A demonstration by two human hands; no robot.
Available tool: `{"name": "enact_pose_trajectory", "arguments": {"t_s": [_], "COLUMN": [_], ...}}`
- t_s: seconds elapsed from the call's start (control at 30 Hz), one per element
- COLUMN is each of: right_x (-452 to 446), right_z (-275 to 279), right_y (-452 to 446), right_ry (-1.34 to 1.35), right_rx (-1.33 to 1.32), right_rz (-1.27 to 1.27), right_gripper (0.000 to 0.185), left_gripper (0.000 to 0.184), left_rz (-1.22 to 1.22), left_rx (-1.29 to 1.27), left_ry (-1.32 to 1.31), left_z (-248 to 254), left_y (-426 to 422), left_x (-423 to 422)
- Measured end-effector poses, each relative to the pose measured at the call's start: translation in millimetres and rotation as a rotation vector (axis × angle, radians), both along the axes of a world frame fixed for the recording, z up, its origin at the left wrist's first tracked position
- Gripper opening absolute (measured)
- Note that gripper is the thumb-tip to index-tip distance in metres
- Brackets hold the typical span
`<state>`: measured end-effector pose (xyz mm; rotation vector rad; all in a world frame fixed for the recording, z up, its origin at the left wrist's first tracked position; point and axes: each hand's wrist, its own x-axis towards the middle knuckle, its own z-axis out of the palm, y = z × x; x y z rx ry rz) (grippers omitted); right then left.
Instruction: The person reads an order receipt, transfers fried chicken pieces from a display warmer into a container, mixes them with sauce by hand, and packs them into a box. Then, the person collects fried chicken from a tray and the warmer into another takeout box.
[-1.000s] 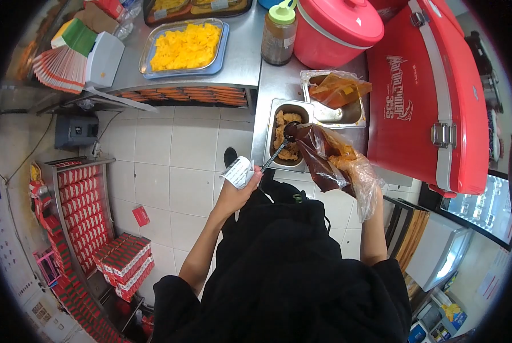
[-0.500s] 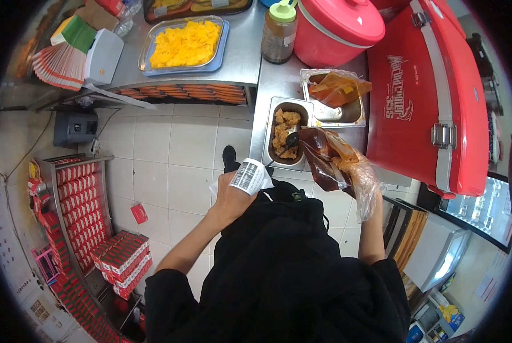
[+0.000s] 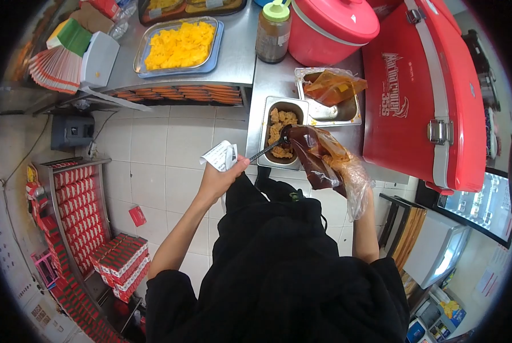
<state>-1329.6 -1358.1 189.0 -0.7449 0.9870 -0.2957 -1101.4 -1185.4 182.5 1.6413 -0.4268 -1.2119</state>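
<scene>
My left hand (image 3: 219, 182) is closed round the handle of a black ladle (image 3: 266, 151), and a curled printed paper slip (image 3: 217, 155) sits at the same hand. The ladle's bowl is at the mouth of a clear bag of dark brown sauce (image 3: 312, 160), above a steel pan (image 3: 264, 126) of fried chicken pieces (image 3: 279, 117). My right hand (image 3: 347, 168), in a clear plastic glove, grips that bag from the right side. The bag partly covers the pan's right edge. Whether sauce is in the ladle I cannot tell.
A second steel pan (image 3: 356, 114) holds an orange-stained bag (image 3: 334, 88). Behind stand a sauce bottle (image 3: 273, 37) and a pink lidded tub (image 3: 330, 28); a red cooler (image 3: 405, 108) is at right. A glass tray of yellow food (image 3: 179, 46) lies on the left counter.
My left hand has moved slightly left and turned, so the ladle's handle now shows. The ladle's bowl has shifted up and left to the bag's mouth. My right hand still holds the bag.
</scene>
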Motion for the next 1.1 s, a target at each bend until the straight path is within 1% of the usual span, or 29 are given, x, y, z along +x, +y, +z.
{"name": "enact_pose_trajectory", "arguments": {"t_s": [0.07, 0.1, 0.2, 0.27, 0.37, 0.4, 0.43, 0.47, 0.5, 0.57, 0.6, 0.63, 0.67, 0.7, 0.73, 0.83, 0.9, 0.97, 1.0, 1.03, 1.1], "right_x": [4, 7, 12, 11, 5, 1, -4, -7, -9, -9, -7, -6, -4, -1, 1, 5, 7, 16, 11, 6, 6], "right_z": [8, 14, 18, 16, 0, -9, -18, -24, -27, -17, -12, -11, -9, -6, -4, -4, -1, 10, -3, -16, 0], "right_y": [3, 4, 6, 6, 3, 1, 0, -1, 0, 0, 0, -1, -1, 2, 5, 7, -1, 0, -14, -28, -51], "right_ry": [-0.092, -0.138, -0.060, -0.013, 0.086, 0.125, 0.055, -0.015, -0.084, -0.104, -0.115, -0.204, -0.205, -0.204, -0.203, -0.266, -0.090, 0.087, -0.135, -0.359, 0.050], "right_rx": [0.062, 0.093, 0.091, 0.017, -0.101, -0.141, -0.157, -0.173, -0.189, -0.006, 0.085, 0.218, 0.166, 0.115, 0.064, 0.057, -0.374, -0.678, -0.568, -0.446, -1.106], "right_rz": [-0.044, -0.066, -0.077, -0.057, -0.033, -0.025, -0.022, -0.019, -0.015, -0.034, -0.044, -0.104, -0.084, -0.064, -0.043, -0.124, 0.103, 0.092, -0.027, -0.133, 0.142], "right_gripper": [0.042, 0.043, 0.044, 0.044, 0.043, 0.043, 0.042, 0.040, 0.038, 0.034, 0.032, 0.030, 0.030, 0.029, 0.029, 0.027, 0.026, 0.026, 0.027, 0.031, 0.030], "left_gripper": [0.017, 0.017, 0.014, 0.012, 0.018, 0.018, 0.017, 0.017, 0.016, 0.014, 0.014, 0.015, 0.015, 0.022, 0.022, 0.024, 0.025, 0.025, 0.025, 0.025, 0.026], "left_rz": [0.029, 0.037, 0.061, 0.080, 0.061, 0.053, 0.044, 0.036, -0.009, -0.098, -0.156, -0.214, -0.275, -0.437, -0.425, -0.377, -0.413, -0.403, -0.377, -0.352, -0.346], "left_rx": [0.093, 0.092, 0.084, 0.075, 0.107, 0.024, -0.059, -0.141, -0.196, -0.303, -0.282, -0.261, -0.241, -0.049, -0.034, 0.001, 0.088, 0.140, 0.146, 0.152, 0.224], "left_ry": [0.133, 0.170, 0.271, 0.327, 0.315, 0.085, -0.144, -0.373, -0.522, -0.824, -0.888, -0.953, -1.016, -1.007, -1.003, -0.956, -0.963, -0.964, -0.962, -0.960, -0.963], "left_z": [3, 4, 5, 4, 2, -6, -19, -21, -20, -16, -16, -16, -17, -19, -20, -16, -23, -20, -13, -8, -6], "left_y": [2, 2, 4, 5, 8, 10, 12, 9, 8, 4, 3, 3, 4, 4, 3, -4, -7, -11, -15, -17, -19], "left_x": [3, 5, 7, 7, 11, 8, 3, -1, -5, -13, -16, -19, -21, -23, -26, -33, -29, -25, -22, -19, -11]}}
